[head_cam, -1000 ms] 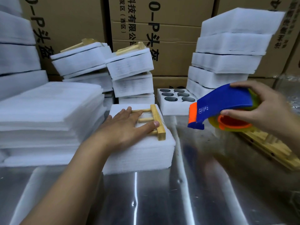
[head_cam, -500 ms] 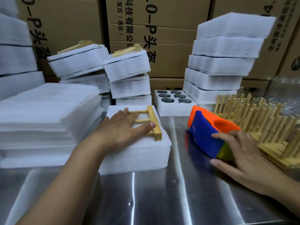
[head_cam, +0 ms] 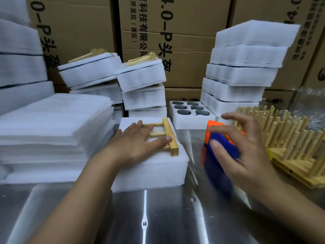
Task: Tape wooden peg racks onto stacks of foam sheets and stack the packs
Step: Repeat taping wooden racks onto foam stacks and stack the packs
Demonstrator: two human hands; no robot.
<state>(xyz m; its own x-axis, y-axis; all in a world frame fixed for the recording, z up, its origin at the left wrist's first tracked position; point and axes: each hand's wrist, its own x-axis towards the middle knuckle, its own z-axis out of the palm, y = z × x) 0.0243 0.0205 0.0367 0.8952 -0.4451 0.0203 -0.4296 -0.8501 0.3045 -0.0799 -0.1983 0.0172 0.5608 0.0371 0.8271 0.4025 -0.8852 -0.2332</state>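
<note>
Surface: reflective metal tabletop [head_cam: 158,217]; cardboard boxes [head_cam: 184,32] wall off its far edge.

Peg rack [head_cam: 169,136] lies flat on top of foam stack [head_cam: 154,171], mid-tabletop. Left hand [head_cam: 137,143] presses it palm down, fingers straight over the pegs, thumb tip against the rail.

Right hand [head_cam: 246,152]: fingers spread, not clasping, thumb touching the blurred tape dispenser [head_cam: 232,149] just right of the stack.

Around: loose foam sheets [head_cam: 52,124] at left edge, taped packs [head_cam: 140,78] and foam tower [head_cam: 242,71] at far edge, spare racks [head_cam: 290,138] at right edge.
</note>
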